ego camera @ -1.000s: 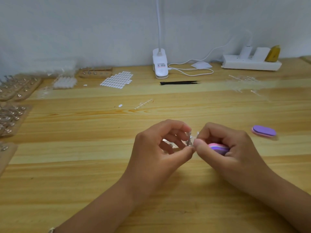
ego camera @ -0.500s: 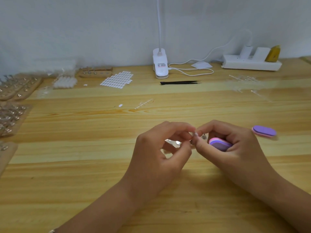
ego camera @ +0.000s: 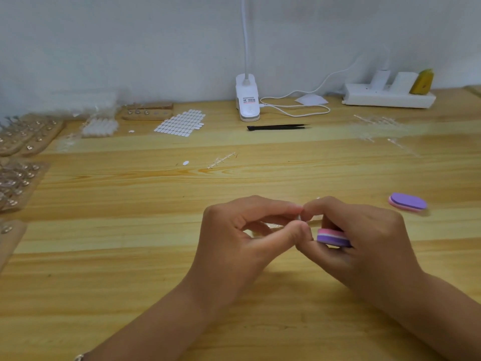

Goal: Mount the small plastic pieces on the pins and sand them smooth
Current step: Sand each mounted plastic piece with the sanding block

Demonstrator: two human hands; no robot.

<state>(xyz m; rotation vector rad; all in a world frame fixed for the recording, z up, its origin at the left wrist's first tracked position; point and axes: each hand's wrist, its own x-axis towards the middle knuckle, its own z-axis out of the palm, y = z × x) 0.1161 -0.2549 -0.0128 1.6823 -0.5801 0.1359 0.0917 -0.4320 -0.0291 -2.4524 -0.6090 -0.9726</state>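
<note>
My left hand (ego camera: 242, 235) and my right hand (ego camera: 364, 238) meet fingertip to fingertip over the middle of the wooden table (ego camera: 156, 256). Between thumb and forefinger my left hand pinches a tiny clear plastic piece (ego camera: 299, 218), mostly hidden by the fingers. A pink and purple sanding block (ego camera: 331, 237) lies tucked under the curled fingers of my right hand, whose thumb and forefinger touch the same small piece. Whether a pin is held there I cannot tell.
A second purple sanding block (ego camera: 407, 202) lies at the right. Wooden boards with pins (ego camera: 18, 178) line the left edge. Further back are a sheet of white stickers (ego camera: 181, 123), black tweezers (ego camera: 278, 127), a clip lamp (ego camera: 247, 100) and a power strip (ego camera: 389, 96).
Both hands have closed in tighter, so the small piece that showed between the fingertips is now almost covered. The sanding block has stayed in my right hand.
</note>
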